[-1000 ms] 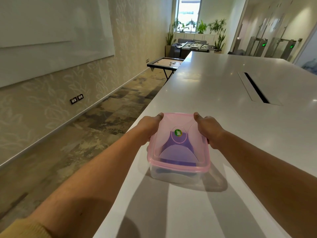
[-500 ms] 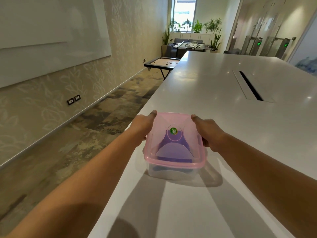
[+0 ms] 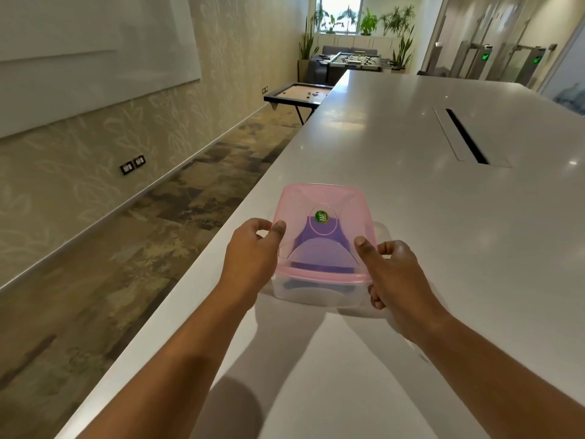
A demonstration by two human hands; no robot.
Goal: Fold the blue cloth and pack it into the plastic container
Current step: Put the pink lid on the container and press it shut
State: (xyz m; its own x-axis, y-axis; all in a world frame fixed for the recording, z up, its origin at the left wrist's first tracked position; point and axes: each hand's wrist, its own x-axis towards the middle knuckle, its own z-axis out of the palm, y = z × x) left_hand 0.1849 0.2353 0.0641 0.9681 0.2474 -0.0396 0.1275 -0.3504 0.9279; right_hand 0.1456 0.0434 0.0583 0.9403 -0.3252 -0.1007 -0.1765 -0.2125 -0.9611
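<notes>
One plastic container [image 3: 319,288] stands on the white table [image 3: 411,128], close to the table's left edge, its pink lid [image 3: 326,198] on and the blue cloth [image 3: 319,248] folded inside under it. Two hands flank the container's near end. The left hand [image 3: 250,255] has its thumb pressed on the lid's left rim, fingers curled at the side. The right hand [image 3: 399,280] has its thumb on the lid's right corner, fingers curled against the wall. Beyond and right of the container the tabletop lies bare up to one dark cable slot [image 3: 465,137].
</notes>
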